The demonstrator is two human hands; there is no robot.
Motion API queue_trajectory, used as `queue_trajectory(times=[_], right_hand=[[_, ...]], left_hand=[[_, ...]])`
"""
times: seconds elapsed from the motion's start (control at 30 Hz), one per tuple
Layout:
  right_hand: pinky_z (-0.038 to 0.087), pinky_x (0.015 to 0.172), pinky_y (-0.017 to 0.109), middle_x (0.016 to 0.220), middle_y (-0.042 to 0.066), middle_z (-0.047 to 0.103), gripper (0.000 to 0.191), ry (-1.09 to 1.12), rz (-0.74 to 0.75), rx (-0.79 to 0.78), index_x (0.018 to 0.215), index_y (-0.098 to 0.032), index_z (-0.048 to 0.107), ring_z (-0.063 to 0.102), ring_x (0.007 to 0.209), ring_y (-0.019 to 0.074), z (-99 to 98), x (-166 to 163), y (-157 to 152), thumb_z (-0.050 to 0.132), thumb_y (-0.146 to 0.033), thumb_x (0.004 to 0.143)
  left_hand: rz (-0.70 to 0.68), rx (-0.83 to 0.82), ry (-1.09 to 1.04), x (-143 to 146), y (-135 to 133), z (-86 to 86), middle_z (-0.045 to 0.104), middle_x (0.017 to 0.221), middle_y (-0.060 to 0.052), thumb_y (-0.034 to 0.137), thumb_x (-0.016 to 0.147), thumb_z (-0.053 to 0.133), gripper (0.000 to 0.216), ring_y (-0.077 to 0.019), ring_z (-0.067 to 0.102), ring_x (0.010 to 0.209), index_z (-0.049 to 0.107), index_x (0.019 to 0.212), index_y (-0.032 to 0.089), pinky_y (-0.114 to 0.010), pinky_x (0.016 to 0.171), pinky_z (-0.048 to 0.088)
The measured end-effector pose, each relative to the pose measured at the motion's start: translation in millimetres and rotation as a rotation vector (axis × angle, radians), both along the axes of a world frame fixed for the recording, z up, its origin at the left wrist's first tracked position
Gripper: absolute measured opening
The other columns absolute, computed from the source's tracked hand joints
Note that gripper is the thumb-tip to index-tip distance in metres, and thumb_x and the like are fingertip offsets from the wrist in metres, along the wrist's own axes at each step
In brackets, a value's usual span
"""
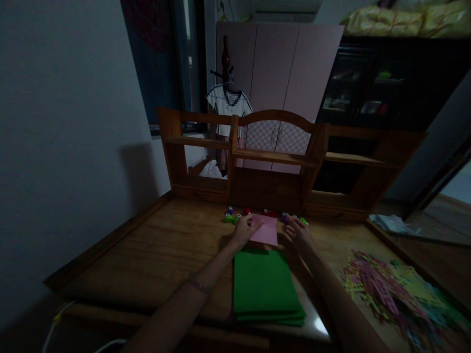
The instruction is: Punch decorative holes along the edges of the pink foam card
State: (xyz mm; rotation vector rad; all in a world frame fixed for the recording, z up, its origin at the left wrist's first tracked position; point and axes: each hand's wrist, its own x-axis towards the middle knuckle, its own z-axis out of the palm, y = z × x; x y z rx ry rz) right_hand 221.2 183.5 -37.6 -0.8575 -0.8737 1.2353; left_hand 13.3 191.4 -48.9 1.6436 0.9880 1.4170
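Note:
My left hand (243,230) pinches the left edge of a square pink sheet (265,230), held up a little above the table. To the right of the sheet, apart from it, is my right hand (297,230), its fingers curled close to the small coloured pieces; whether anything is between them is too small to tell. Below both hands lies a stack of green sheets (263,284), its edges slightly uneven. Behind the hands stands a row of small pieces with round white tops, among them green ones (228,218), a purple one (230,210) and red ones (272,213).
A tangled heap of pink, yellow and green cut-out strips (390,284) lies on the right of the wooden table (158,245). A wooden shelf unit (272,157) closes off the back. White cable (49,338) hangs at the front left. A pale plastic bag (392,224) rests at the right edge.

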Motion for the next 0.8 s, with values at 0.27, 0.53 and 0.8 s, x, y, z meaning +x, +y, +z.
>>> queue_trajectory(times=[0.27, 0.53, 0.8], right_hand=[[0.037, 0.039, 0.017, 0.056, -0.002, 0.055, 0.034, -0.184, 0.025, 0.009, 0.076, -0.018, 0.062, 0.048, 0.042, 0.0073, 1.3, -1.0, -5.1, 0.074, -0.049, 0.068], [0.036, 0.041, 0.02, 0.059, -0.001, 0.057, 0.038, -0.314, 0.053, 0.071, 0.077, -0.018, 0.062, 0.049, 0.044, 0.0095, 6.6, -2.9, -8.1, 0.072, -0.053, 0.069], [0.04, 0.046, 0.025, 0.066, 0.002, 0.063, 0.043, -0.412, 0.021, 0.099, 0.081, -0.019, 0.065, 0.053, 0.049, 0.0135, 7.4, -2.6, -9.8, 0.071, -0.059, 0.066]], left_hand=[[0.02, 0.018, 0.015, -0.2, -2.8, 3.9, 0.067, 0.08, -0.008, 0.044, 0.08, 0.059, 0.036, -0.0171, 0.061, 0.071, 0.066, 0.085, 0.009, -0.023, 0.058, 0.044], [0.037, 0.027, 0.035, -0.9, 0.9, -1.1, 0.068, 0.082, -0.008, 0.045, 0.08, 0.058, 0.036, -0.0178, 0.062, 0.073, 0.066, 0.084, 0.01, -0.023, 0.059, 0.045], [0.053, 0.038, 0.064, -1.7, 1.4, -0.6, 0.068, 0.083, -0.009, 0.045, 0.08, 0.058, 0.037, -0.0189, 0.062, 0.074, 0.067, 0.087, 0.01, -0.024, 0.061, 0.046]])
